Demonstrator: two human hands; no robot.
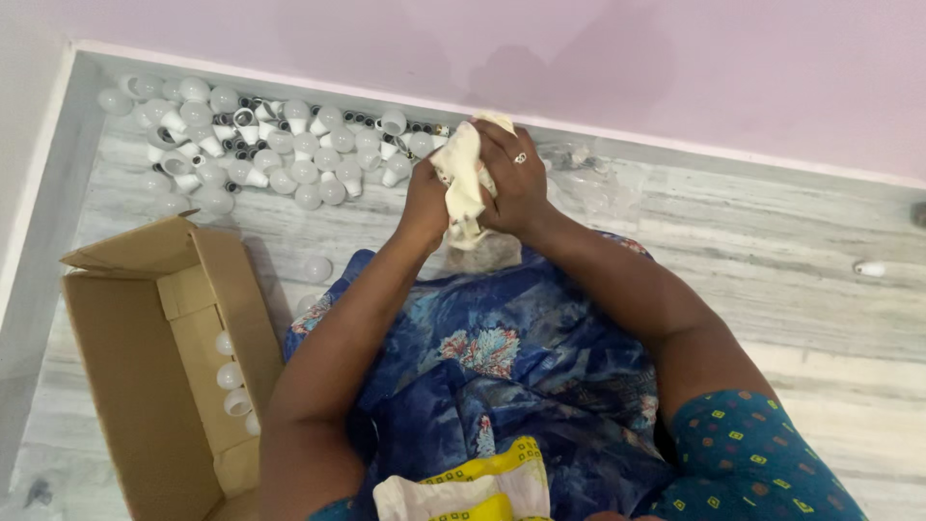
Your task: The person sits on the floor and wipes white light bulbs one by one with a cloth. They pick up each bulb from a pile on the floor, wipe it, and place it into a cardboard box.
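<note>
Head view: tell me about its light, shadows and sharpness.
Head view: soft, even indoor light with no harsh glare; a faint shadow falls on the pink wall above the hands; the left hand, right hand and cream cloth look slightly soft; the white bulbs and cardboard box read clearly; the floor's border lines bend a little toward the frame edges.

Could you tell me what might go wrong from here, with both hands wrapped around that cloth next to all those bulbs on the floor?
1. The white bulbs lie loose in a heap just beyond the left hand; a knock might send them rolling.
2. The cream cloth covers whatever both hands grip, so the right hand could squeeze too hard unseen.
3. One stray bulb by the cardboard box could be crushed.
</note>
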